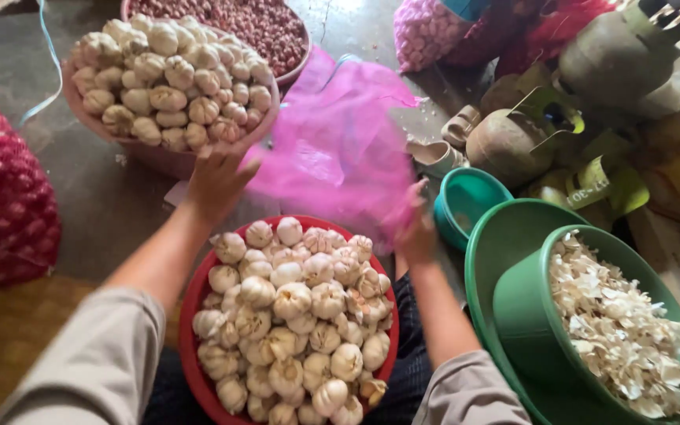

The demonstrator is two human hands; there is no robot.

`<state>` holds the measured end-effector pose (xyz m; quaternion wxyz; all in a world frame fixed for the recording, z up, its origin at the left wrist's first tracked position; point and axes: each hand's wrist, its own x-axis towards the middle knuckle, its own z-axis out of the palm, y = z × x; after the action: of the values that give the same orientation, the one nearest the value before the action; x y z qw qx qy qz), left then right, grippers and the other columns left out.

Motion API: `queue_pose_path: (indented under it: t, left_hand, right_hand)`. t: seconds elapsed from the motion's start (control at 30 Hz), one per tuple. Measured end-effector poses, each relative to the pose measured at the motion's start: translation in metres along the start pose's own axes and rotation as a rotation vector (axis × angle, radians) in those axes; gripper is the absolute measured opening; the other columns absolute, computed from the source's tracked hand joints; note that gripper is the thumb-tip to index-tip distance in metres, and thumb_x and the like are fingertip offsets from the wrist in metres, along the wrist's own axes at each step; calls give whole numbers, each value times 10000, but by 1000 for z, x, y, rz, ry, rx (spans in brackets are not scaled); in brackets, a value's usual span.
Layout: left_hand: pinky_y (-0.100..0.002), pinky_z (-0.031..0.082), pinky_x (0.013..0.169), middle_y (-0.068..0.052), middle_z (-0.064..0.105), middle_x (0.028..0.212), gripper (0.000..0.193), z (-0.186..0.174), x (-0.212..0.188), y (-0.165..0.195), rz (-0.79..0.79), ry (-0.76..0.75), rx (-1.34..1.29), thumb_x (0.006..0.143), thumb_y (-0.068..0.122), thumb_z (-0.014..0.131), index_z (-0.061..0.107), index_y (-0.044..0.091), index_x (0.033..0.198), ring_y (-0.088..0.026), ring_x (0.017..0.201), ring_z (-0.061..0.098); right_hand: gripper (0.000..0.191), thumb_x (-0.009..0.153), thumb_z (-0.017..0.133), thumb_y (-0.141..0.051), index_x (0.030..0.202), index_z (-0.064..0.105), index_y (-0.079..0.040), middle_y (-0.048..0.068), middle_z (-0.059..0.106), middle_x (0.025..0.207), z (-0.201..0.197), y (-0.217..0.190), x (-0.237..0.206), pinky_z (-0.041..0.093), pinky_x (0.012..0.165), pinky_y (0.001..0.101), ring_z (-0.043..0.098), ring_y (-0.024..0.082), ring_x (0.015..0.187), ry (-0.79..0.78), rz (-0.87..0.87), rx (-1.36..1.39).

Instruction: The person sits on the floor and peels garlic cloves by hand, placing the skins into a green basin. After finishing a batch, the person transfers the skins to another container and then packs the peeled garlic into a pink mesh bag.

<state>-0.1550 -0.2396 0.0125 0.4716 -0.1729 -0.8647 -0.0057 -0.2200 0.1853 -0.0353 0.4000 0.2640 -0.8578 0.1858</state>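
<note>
Both hands hold a pink mesh bag point(336, 149) above the floor, stretched between them just beyond a red basin point(185, 338) heaped with whole garlic bulbs point(297, 323). Left hand point(216, 182): fingers curled round the bag's left edge, thumb side up. Right hand point(416, 228): blurred; it grips the bag's lower right corner, though I cannot tell how the fingers sit. The bag itself is motion-blurred, hanging slack, its far edge over bare concrete.

Far left: a pink basin point(159, 153) piled with more garlic, touching a second basin of small red shallots point(257, 27) behind it. Left edge: a red net sack point(1, 197) of shallots. Right, near: a green bucket point(529, 315) full of papery garlic skins point(615, 323), nested in a larger green tub. A small teal bowl point(466, 201) sits just beside it. Far right: gas cylinders point(513, 142).
</note>
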Motion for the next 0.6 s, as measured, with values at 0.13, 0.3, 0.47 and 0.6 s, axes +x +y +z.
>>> queue_pose_path:
  t: [0.13, 0.3, 0.47, 0.6]
  left_hand:
    - [-512, 449, 921, -107, 644, 1127, 605, 1, -53, 8, -403, -285, -109, 752, 231, 741, 578, 195, 1333, -357, 1098, 587]
    - [-410, 511, 792, -69, 667, 935, 442, 10, -63, 16, -811, -435, -835, 965, 448, 659, 538, 172, 1289, -246, 886, 625]
    - [-468, 460, 688, -105, 602, 924, 548, 11, -62, 17, -1171, -669, -1260, 1035, 528, 362, 548, 169, 1406, -251, 789, 515]
    - [-428, 419, 1023, -151, 605, 1301, 717, -12, -75, 31, -922, -549, -1287, 1066, 639, 305, 422, 104, 1530, -285, 1193, 530]
  right_hand:
    - [348, 858, 722, -187, 1180, 660, -69, 199, 686, 949, 30, -17, -45, 567, 755, 391, 693, 315, 831, -366, 453, 261]
    - [294, 1059, 581, -260, 1213, 678, -30, 38, 697, 1088, 29, -19, -60, 538, 810, 298, 640, 146, 935, -387, 724, 1032]
    - [476, 1046, 503, -393, 1322, 596, -16, 60, 652, 1216, 18, -18, -60, 497, 922, 321, 608, 176, 1063, -398, 1010, 1289]
    - [624, 1036, 441, -498, 1409, 529, -6, 78, 615, 1319, 2, -20, -76, 464, 1012, 340, 582, 199, 1165, -390, 1053, 1330]
